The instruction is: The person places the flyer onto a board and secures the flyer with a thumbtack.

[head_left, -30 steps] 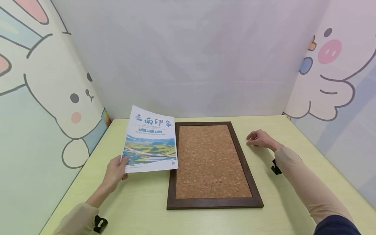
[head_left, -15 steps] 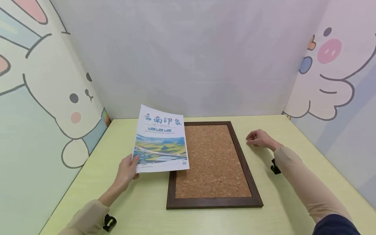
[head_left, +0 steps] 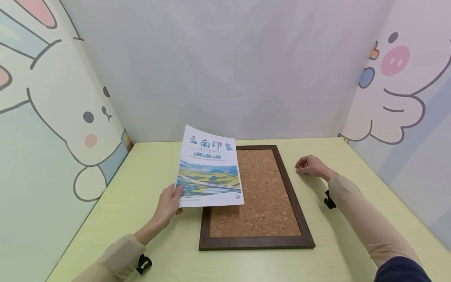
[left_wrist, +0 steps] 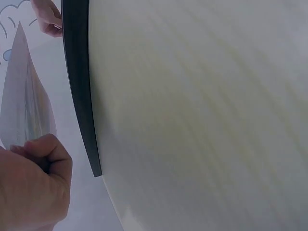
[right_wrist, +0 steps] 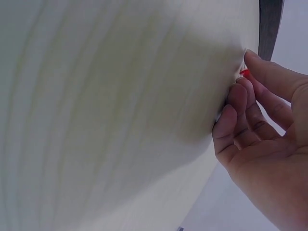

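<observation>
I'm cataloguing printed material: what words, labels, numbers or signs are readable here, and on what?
"云南印象": title atop the printed sheet in the left hand.
Fine print below the title: too small to read.
Faint bottom-edge print, same sheet: too small.
Square code-like mark, sheet's lower right corner: too small to make out.
No other text is visible.

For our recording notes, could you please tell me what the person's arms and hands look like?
The left hand and the right hand are bare, without gloves. The left sleeve and the right sleeve are plain beige, with dark navy fabric at the upper end of the right one. A small black fitting shows beside each sleeve.
</observation>
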The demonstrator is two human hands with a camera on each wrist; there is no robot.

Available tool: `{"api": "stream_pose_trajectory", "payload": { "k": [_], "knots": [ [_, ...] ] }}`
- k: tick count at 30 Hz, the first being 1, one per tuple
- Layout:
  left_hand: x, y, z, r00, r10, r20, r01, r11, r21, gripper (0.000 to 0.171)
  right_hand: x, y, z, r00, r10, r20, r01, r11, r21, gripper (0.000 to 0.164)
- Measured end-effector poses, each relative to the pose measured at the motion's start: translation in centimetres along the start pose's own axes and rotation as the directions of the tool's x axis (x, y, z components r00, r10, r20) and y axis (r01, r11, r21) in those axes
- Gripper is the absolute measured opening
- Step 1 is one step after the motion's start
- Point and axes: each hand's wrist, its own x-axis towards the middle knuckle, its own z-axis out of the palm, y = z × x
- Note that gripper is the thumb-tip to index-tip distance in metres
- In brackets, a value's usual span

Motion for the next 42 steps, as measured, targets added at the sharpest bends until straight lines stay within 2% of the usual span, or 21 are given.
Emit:
{"api": "stream_pose_trajectory", "payload": {
  "k": [14,20,29,42],
  "knots": [
    [-0.5,1.1,4.0,0.998,0.019,0.064,-0.012,0.993,-0.114,0.035,0.0,-0.1,0.1,1.0,-0.007,-0.016,0.007,1.0,-0.012,0.019],
    [-0.6,1.3,5.4,0.997,0.018,0.075,-0.011,0.996,-0.086,0.034,0.1,-0.1,0.1,1.0,-0.011,-0.02,0.011,1.0,-0.022,0.018],
    [-0.8,1.6,7.5,0.991,0.016,0.132,-0.007,0.997,-0.073,0.033,0.0,0.3,0.2,0.999,-0.022,-0.034,0.022,1.0,-0.005,0.016],
    [-1.3,2.2,9.2,0.975,-0.027,0.222,0.05,0.994,-0.101,0.033,0.2,0.5,0.1,0.999,0.005,-0.035,-0.006,1.0,-0.012,0.017]
  ]
}}
